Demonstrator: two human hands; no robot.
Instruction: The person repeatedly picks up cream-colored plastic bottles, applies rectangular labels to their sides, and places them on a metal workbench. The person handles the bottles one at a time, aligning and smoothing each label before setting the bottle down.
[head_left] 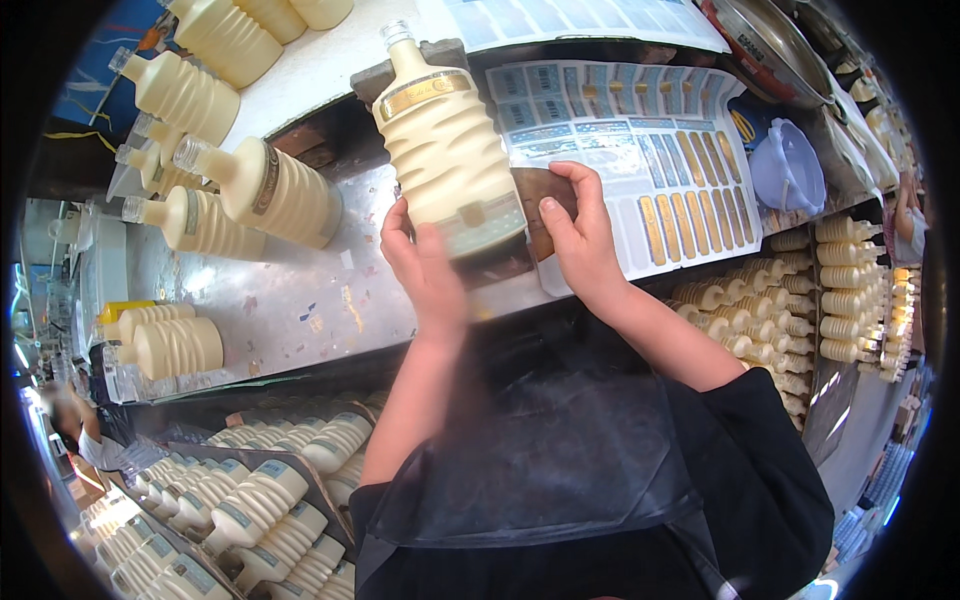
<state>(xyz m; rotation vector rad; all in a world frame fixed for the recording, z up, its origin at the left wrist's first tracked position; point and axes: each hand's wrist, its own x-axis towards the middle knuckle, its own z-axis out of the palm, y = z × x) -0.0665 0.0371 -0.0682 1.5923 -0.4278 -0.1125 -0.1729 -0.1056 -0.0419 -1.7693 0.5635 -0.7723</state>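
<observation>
A cream bottle (445,150) with wavy ridges, a clear neck and a gold band lies on its back in front of me, neck away from me. Its shoulder rests by a dark grey padded block (365,80). My left hand (428,270) grips the bottle's lower left side, thumb on its front near the pale greenish label (485,232); the hand is slightly blurred. To the right of the base, my right hand (582,232) curls around a brown flat block (543,205), thumb on its face. What lies under those fingers is hidden.
Sheets of blue and gold labels (650,170) lie on the right. A lavender bucket (790,168) stands at the table's right end. Other cream bottles stand or lie on the metal tabletop (300,290) to the left. Crates of bottles (250,510) sit below, with racked bottles (760,310) at right.
</observation>
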